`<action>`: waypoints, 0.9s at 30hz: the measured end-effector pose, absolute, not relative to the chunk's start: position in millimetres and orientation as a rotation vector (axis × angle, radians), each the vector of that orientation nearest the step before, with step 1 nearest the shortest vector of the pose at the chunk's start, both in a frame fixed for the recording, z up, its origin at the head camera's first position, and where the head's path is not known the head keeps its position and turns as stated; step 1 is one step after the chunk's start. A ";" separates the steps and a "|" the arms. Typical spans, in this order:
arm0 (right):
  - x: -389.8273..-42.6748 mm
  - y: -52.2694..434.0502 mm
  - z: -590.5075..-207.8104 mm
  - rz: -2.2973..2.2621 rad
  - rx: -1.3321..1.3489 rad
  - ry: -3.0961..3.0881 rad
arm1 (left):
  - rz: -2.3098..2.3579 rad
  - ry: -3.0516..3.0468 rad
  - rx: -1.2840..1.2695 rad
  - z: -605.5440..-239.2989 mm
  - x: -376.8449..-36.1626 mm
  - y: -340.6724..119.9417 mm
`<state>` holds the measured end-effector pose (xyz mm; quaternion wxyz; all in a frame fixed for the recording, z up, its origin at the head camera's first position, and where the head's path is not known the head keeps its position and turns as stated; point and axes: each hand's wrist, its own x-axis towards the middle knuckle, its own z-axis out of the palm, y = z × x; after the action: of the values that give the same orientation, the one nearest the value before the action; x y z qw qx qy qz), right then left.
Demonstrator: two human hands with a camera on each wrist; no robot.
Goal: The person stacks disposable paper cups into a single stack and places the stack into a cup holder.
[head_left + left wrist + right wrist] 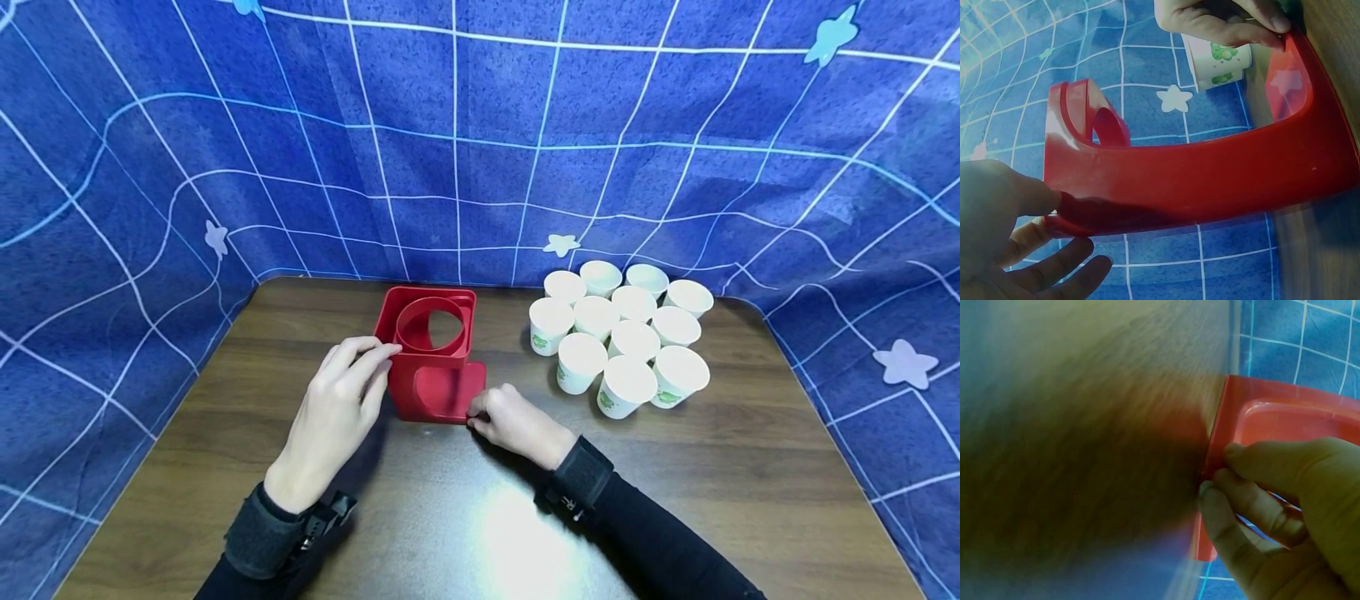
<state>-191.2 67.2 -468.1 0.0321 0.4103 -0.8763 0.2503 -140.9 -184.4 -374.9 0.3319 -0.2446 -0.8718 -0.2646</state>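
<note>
The red cup holder (433,354) stands upright on the counter (712,483) between both hands. The left hand (337,417) rests relaxed fingers against its side, steadying it; the right hand (517,425) pinches its base corner. Paper cups (622,342) cluster beyond the right hand.

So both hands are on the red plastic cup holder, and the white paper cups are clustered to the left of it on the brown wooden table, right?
Not quite. The white paper cups are clustered to the right of the red plastic cup holder, as the head view shows. Both the left hand and right hand do touch it on the brown wooden table.
</note>
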 end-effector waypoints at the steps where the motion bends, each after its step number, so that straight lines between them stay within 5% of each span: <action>1: -190.7 67.2 -467.7 0.768 1.266 -2.699 | -0.683 -2.282 -0.645 -374.8 -140.9 -185.2; 17: -165.5 80.0 -462.3 0.637 1.278 -2.695 | -0.669 -2.146 -0.567 -381.2 -133.1 -207.4; 27: -134.3 108.2 -466.0 0.602 1.109 -2.725 | -0.549 -2.253 -0.577 -450.2 -105.1 -220.5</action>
<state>-134.3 108.2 -466.0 0.0690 0.3684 -0.9053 0.2000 -105.1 -220.5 -450.2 0.3670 -0.2246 -0.8770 -0.2137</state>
